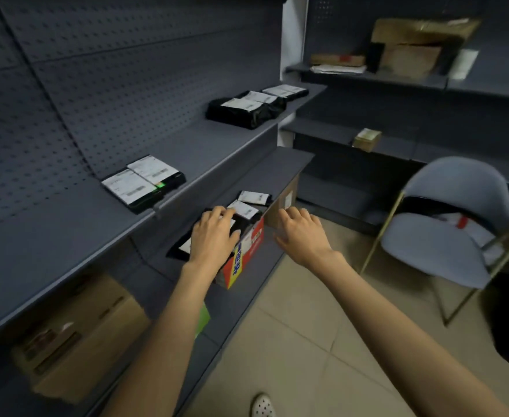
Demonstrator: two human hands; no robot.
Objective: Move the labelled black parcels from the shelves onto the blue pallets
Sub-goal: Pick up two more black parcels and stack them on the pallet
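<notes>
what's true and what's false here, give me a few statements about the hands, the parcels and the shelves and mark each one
1. The left hand rests on a black plastic parcel with a white label. True.
2. The right hand holds a parcel. False: it holds nothing and hovers beside a brown cardboard box.
3. The upper grey metal shelf carries no parcels. False: that shelf bears a flat labelled black pair and a pile of labelled black parcels.
4. A blue-grey padded chair stands at the right. True.
5. A blue pallet is in view. False: none shows.
</notes>
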